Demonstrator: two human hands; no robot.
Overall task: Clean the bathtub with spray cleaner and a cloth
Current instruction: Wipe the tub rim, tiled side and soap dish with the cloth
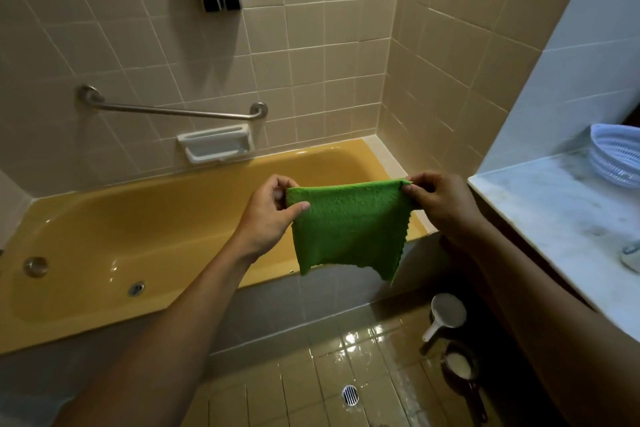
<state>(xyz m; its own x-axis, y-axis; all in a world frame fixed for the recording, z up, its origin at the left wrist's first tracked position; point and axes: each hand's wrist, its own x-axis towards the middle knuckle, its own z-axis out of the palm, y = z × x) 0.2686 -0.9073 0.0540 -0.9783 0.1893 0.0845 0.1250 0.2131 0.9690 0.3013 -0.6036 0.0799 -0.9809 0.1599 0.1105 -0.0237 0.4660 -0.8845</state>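
Green cloth (349, 225), centre frame: you hold it stretched by its top corners, your left hand (273, 215) pinching the left corner, your right hand (440, 204) pinching the right, the rest hanging free. Yellow bathtub (145, 239), left and centre, lies behind the cloth. White scoop (446, 314), lower right, on the wet floor tiles (311, 388).

cloth (349, 229): bright green | bathtub (145, 229): mustard yellow | wall tiles (311, 45): beige, pale grout grid | countertop (561, 218): white-grey marbled | basket (616, 156): white mesh
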